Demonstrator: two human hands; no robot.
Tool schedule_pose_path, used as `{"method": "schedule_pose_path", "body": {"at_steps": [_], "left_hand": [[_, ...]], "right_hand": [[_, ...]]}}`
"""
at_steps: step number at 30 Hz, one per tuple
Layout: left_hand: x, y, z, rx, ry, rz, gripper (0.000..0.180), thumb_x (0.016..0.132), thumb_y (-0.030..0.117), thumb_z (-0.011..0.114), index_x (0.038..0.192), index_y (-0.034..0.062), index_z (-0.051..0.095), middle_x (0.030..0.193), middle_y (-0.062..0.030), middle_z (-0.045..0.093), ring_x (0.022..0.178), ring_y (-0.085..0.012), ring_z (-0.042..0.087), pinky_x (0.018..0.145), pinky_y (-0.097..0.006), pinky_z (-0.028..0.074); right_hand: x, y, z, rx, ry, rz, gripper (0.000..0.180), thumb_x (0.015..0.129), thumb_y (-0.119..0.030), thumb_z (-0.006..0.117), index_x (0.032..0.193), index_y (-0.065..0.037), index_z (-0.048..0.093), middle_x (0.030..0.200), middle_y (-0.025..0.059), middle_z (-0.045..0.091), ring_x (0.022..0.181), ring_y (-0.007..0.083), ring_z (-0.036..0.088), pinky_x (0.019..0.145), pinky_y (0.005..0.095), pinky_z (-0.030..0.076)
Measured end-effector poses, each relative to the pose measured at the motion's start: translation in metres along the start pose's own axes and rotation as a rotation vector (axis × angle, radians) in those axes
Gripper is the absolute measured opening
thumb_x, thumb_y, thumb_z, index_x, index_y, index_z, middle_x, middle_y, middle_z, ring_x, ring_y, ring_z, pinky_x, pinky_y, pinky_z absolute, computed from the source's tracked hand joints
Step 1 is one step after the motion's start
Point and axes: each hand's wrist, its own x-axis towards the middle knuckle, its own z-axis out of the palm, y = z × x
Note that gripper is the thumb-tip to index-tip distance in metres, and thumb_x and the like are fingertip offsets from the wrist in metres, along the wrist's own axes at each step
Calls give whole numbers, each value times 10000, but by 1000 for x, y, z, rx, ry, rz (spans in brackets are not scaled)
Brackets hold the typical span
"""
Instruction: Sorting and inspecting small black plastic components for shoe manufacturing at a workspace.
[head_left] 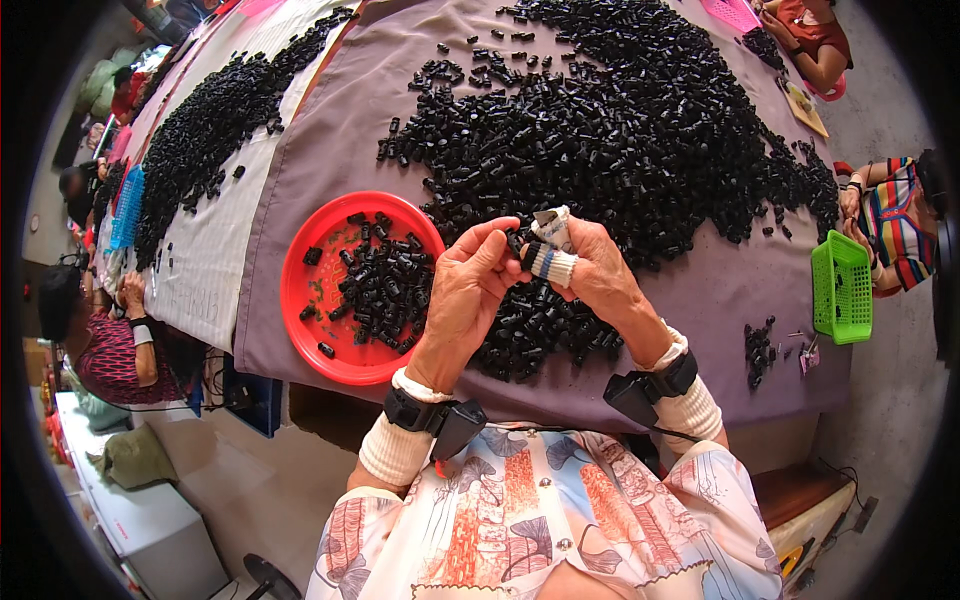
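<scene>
My left hand (468, 290) is closed, with thumb and fingertips pinching a small black plastic part (516, 242) in front of my chest. Right up against it, my right hand (598, 262) is closed too, its fingertips meeting the part. White knitted finger covers (552, 264), one with a blue stripe, wrap the right fingers, and a pale wrap covers the right thumb. Whether those fingers hold something of their own is hidden. Below and left of my hands lies a round red tray (300, 345) with several black parts and small green scraps.
A large heap of black parts (600, 130) spreads over the purple-grey tablecloth (340, 130). At the right stand a green basket (842, 290) and a small pile of black pieces (759, 352). Other people sit along both sides; another heap (215, 125) covers the left table.
</scene>
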Motion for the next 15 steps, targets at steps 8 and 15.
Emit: {"method": "schedule_pose_path", "body": {"at_steps": [8, 15], "left_hand": [[3, -6, -7, -67, -5, -11, 188, 881, 116, 535, 1024, -3, 564, 829, -56, 604, 654, -97, 556, 629, -241, 503], [0, -4, -4, -54, 30, -17, 179, 880, 108, 537, 1011, -6, 581, 816, -54, 608, 659, -84, 545, 620, -212, 471]], "right_hand": [[-2, -1, -2, 15, -49, 36, 234, 776, -258, 657, 829, -48, 568, 589, -29, 507, 433, 33, 422, 375, 194, 316], [2, -13, -8, -228, -134, 25, 396, 699, -388, 707, 774, -28, 560, 613, 12, 515, 535, 105, 452, 487, 269, 371]]}}
